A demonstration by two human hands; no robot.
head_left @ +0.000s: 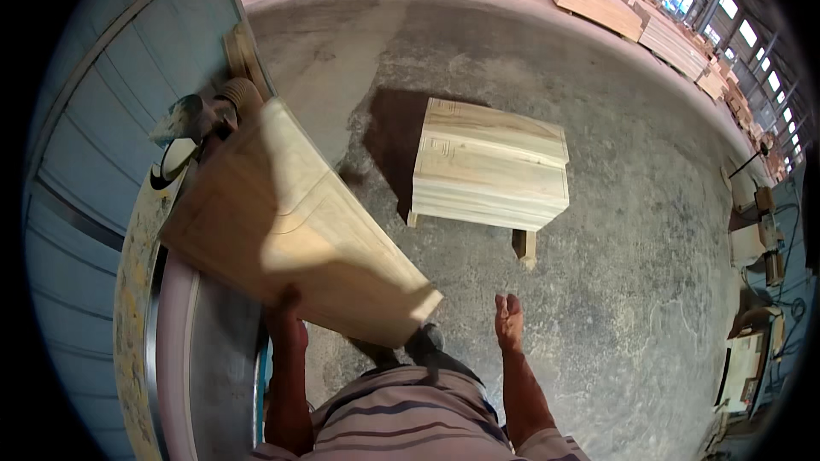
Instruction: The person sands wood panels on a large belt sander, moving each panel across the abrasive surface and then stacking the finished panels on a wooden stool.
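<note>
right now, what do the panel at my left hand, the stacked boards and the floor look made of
Panel: apparently wood or wood-based board, unpainted-looking, going by its tan tone.
Stacked boards: likely wood, raw-looking, with streaky grain.
Floor: probably bare concrete, grey, mottled and worn.

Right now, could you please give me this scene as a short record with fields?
Left hand: at the near edge of the wooden panel; grip unclear
Right hand: open, holding nothing
Wooden panel: overlaps the machine at left in view; contact unclear
Panel stack: ahead, on wooden supports
Floor: grey, blotchy
</note>
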